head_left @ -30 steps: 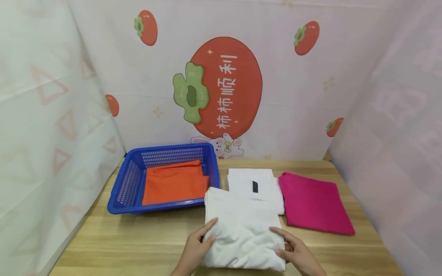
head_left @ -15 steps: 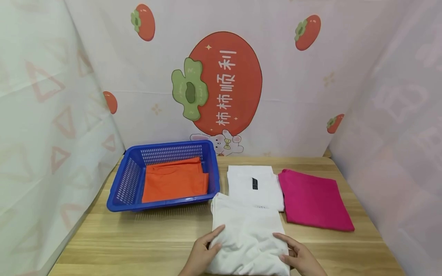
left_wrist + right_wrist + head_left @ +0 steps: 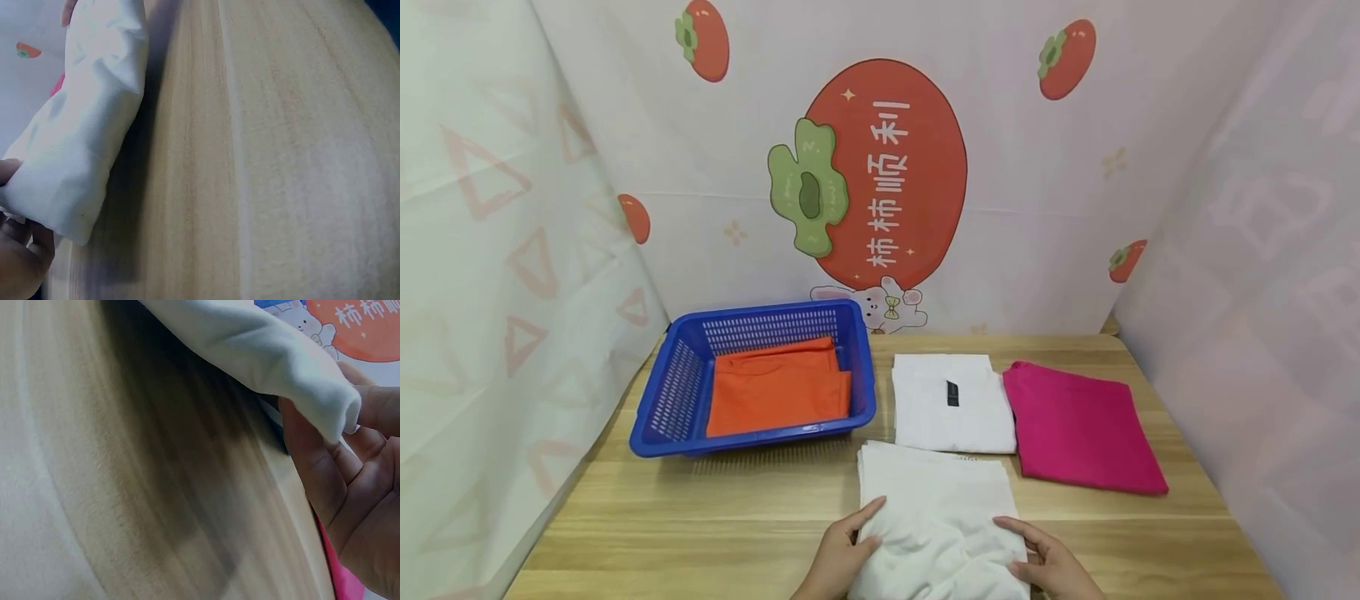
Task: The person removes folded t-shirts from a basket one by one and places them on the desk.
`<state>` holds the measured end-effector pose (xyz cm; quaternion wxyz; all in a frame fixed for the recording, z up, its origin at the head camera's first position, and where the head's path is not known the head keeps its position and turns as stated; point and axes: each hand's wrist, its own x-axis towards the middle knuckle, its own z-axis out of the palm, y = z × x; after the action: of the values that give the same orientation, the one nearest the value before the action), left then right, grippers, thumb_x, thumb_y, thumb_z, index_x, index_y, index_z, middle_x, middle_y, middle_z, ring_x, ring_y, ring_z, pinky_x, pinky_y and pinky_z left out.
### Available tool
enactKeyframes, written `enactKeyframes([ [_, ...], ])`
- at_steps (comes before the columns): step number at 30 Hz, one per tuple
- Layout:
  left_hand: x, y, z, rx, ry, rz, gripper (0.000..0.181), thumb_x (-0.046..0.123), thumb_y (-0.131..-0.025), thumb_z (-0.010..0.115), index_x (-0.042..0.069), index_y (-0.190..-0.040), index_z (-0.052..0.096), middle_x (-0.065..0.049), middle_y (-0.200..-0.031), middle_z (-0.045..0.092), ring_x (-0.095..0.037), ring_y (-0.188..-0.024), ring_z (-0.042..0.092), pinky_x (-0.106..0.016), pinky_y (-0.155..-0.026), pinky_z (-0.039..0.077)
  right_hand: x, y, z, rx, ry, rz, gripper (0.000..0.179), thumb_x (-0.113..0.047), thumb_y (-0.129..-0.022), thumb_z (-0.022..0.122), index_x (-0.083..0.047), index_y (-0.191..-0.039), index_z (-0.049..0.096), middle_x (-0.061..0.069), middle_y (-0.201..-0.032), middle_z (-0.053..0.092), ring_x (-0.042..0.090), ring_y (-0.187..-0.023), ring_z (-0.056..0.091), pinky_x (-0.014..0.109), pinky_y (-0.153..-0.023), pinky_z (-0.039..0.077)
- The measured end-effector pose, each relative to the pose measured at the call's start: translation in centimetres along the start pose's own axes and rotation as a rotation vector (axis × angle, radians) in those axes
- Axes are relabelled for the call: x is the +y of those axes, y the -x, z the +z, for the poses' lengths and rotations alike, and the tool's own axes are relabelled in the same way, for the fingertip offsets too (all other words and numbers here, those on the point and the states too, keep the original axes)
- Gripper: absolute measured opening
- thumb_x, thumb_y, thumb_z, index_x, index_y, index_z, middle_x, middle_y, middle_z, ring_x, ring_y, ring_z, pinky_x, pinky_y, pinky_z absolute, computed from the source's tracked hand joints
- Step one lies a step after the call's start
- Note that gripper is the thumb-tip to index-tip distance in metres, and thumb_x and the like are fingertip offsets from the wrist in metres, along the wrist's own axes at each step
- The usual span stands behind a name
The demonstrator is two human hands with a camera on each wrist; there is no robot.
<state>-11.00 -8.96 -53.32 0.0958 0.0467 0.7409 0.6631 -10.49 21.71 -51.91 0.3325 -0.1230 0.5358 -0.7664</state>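
Note:
A folded white garment [image 3: 936, 517], rumpled on its near half, lies between my two hands in the head view. My left hand [image 3: 838, 550] grips its left edge, thumb on top. My right hand [image 3: 1048, 554] holds the right edge; in the right wrist view this hand [image 3: 362, 469] has its thumb above the cloth and fingers beneath. The left wrist view shows the garment's near edge [image 3: 87, 150] casting a shadow on the wood, slightly raised. Just beyond it lies a folded white shirt [image 3: 928, 417] with a dark neck label, beside a folded magenta cloth [image 3: 1086, 429].
A blue plastic basket [image 3: 655, 450] stands at the back left, holding a folded orange cloth [image 3: 775, 396]. The wooden table [image 3: 700, 533] is bounded by printed fabric curtains at the back [image 3: 1030, 250] and both sides.
Both hands have drawn the white garment nearer and slightly right, uncovering the near edge of the white shirt behind it. The camera view has tilted down a little.

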Motion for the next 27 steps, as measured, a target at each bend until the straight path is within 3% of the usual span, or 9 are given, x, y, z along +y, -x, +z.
enactKeyframes([
  [4,-0.1,0.1,-0.1,0.000,-0.038,-0.031,0.045,-0.004,-0.076,0.057,0.004,-0.120,0.051,-0.024,-0.121,0.044,-0.029,-0.107,0.043,-0.036,-0.080,0.042,0.5,0.1,-0.3,-0.019,-0.053,-0.005,0.047,0.006,-0.084,0.047,-0.026,-0.119,0.051,0.010,-0.109,0.054,0.024,-0.093,0.055,0.035,-0.075,0.046],
  [9,-0.3,0.2,-0.3,-0.004,-0.069,-0.054,0.046,-0.005,-0.075,0.056,0.002,-0.120,0.050,-0.027,-0.119,0.044,-0.035,-0.107,0.044,-0.040,-0.080,0.042,1.2,0.3,-0.7,0.036,-0.027,0.029,0.047,0.006,-0.081,0.051,-0.026,-0.115,0.053,0.008,-0.107,0.055,0.023,-0.090,0.056,0.034,-0.073,0.047],
  [13,-0.6,0.2,-0.4,-0.003,-0.084,-0.073,0.047,-0.007,-0.074,0.056,0.001,-0.120,0.050,-0.029,-0.118,0.044,-0.039,-0.106,0.044,-0.042,-0.080,0.041,1.8,0.4,-1.3,0.048,-0.012,0.055,0.047,0.007,-0.079,0.051,-0.019,-0.119,0.052,0.007,-0.107,0.055,0.021,-0.090,0.056,0.032,-0.074,0.046],
  [16,-0.9,0.1,-0.6,-0.005,-0.107,-0.070,0.048,-0.007,-0.073,0.056,0.001,-0.120,0.050,-0.029,-0.118,0.044,-0.040,-0.105,0.044,-0.044,-0.080,0.041,2.1,0.4,-1.6,0.108,0.093,0.106,0.046,0.004,-0.077,0.055,-0.019,-0.117,0.053,0.000,-0.080,0.056,0.010,-0.067,0.055,0.023,-0.061,0.046],
  [19,-1.3,0.0,-0.8,-0.005,-0.149,-0.063,0.047,-0.005,-0.074,0.058,0.002,-0.120,0.051,-0.027,-0.118,0.046,-0.040,-0.105,0.044,-0.044,-0.080,0.041,2.3,0.3,-1.9,0.172,0.197,0.159,0.045,0.001,-0.075,0.058,-0.017,-0.117,0.055,-0.006,-0.058,0.040,0.004,-0.050,0.040,0.017,-0.049,0.038],
  [20,-1.4,0.0,-0.8,-0.004,-0.159,-0.063,0.047,-0.005,-0.073,0.058,0.002,-0.120,0.051,-0.026,-0.118,0.046,-0.039,-0.105,0.045,-0.043,-0.080,0.041,2.4,0.3,-2.0,0.183,0.217,0.174,0.045,0.000,-0.075,0.059,-0.018,-0.116,0.055,-0.007,-0.056,0.034,0.003,-0.047,0.035,0.016,-0.047,0.034],
  [24,-1.6,-0.2,-1.0,-0.008,-0.191,-0.079,0.047,-0.002,-0.073,0.060,0.004,-0.119,0.052,-0.025,-0.117,0.047,-0.039,-0.105,0.045,-0.044,-0.081,0.040,2.7,0.3,-2.5,0.152,0.207,0.166,0.044,-0.001,-0.077,0.057,-0.019,-0.117,0.055,-0.006,-0.059,0.036,0.003,-0.048,0.035,0.017,-0.048,0.035],
  [27,-1.6,-0.1,-1.0,-0.019,-0.193,-0.128,0.047,-0.002,-0.073,0.060,0.004,-0.119,0.052,-0.024,-0.118,0.047,-0.041,-0.107,0.042,-0.048,-0.083,0.037,2.9,0.5,-2.7,0.121,0.161,0.168,0.043,-0.001,-0.078,0.057,-0.021,-0.116,0.055,-0.002,-0.065,0.047,0.004,-0.054,0.043,0.019,-0.052,0.040],
])
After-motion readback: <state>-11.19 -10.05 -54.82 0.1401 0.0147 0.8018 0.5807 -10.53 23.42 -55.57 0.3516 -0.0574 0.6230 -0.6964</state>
